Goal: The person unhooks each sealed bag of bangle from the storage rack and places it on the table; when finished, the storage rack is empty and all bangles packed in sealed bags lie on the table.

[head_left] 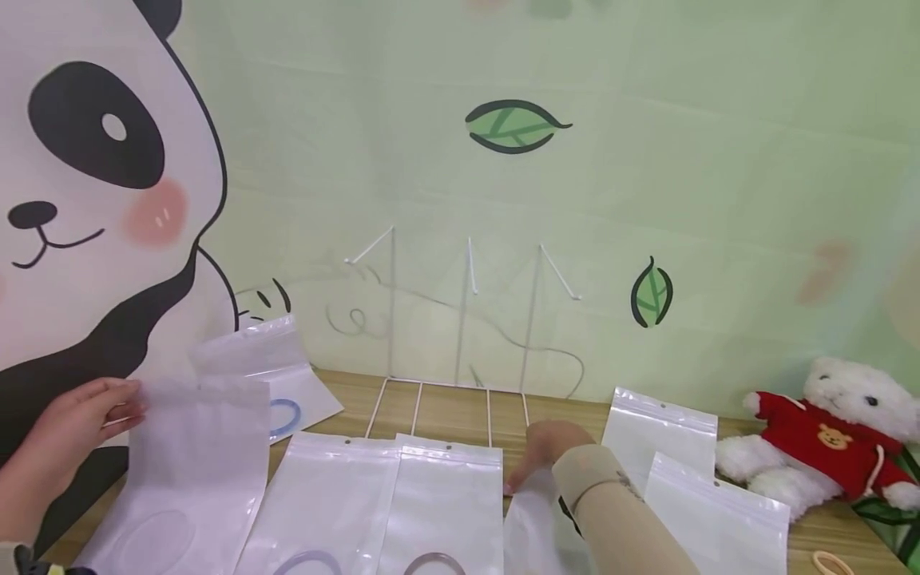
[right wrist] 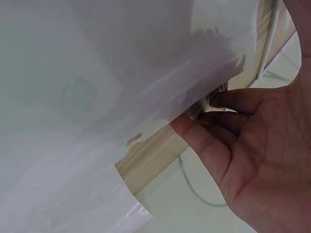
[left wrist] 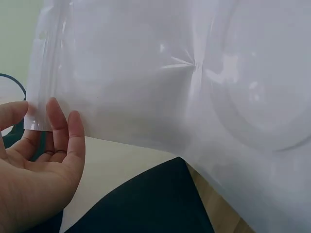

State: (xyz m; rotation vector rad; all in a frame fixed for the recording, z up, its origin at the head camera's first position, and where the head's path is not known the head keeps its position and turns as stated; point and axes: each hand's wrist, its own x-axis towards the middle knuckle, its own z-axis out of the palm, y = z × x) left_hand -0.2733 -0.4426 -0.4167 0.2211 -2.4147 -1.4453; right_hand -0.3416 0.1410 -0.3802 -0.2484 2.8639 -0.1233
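Note:
At the left, my left hand point(head_left: 72, 435) pinches the top corner of a white zip bag point(head_left: 204, 447), lifting that end so the bag bends upward. A pale ring shape shows through its lower part, and the left wrist view has the fingers point(left wrist: 59, 121) at the zip strip. Right of centre, my right hand point(head_left: 549, 447) grips the top edge of another white bag point(head_left: 532, 523), partly hidden under the forearm. The right wrist view shows the thumb point(right wrist: 204, 143) at this edge. Between the hands lie two bags with bangles, one lilac point(head_left: 311, 559) and one brownish point(head_left: 434, 561).
Behind the bags stands a white wire rack point(head_left: 438, 386) with three hooked arms. One bag with a blue bangle point(head_left: 285, 417) leans at back left; two bags point(head_left: 661, 431) lie at right, beside a plush bear point(head_left: 855, 407) and a tan ring point(head_left: 831, 563).

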